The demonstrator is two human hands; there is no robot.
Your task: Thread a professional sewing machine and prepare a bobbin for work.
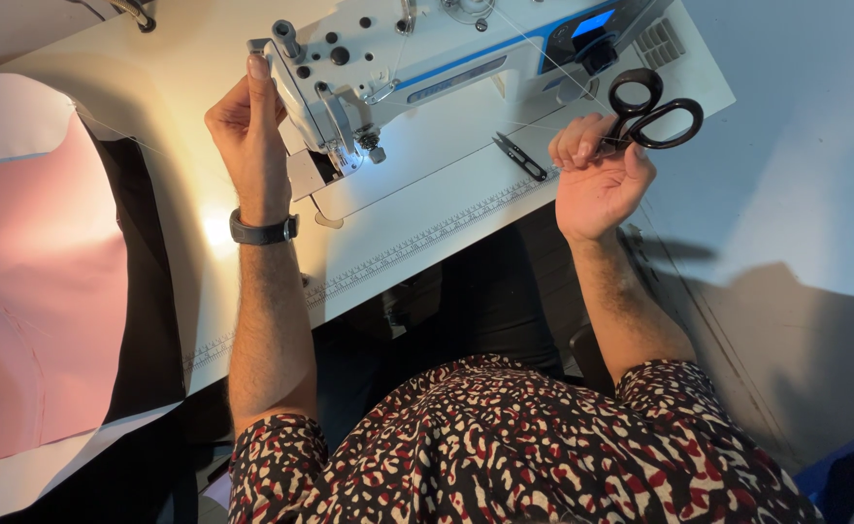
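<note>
- Our right hand (597, 180) pinches a fine white thread (543, 60) between closed fingertips, black-handled scissors (652, 114) just beyond the knuckles.
- Our left hand (247, 126), fingers closed, grips a part at the head end of the white industrial sewing machine (427, 58); what it clasps we cannot tell.
- Small black thread snips (519, 155) lie between both grips, on the white table (427, 228).
- Keeping the thread taut looks wise.
- Both forearms reach up, wrists raised.

Scissors (655, 109) black; sewing machine (427, 58) white, blue trim; fabric (39, 291) pink; wristband (262, 231) dark grey.
</note>
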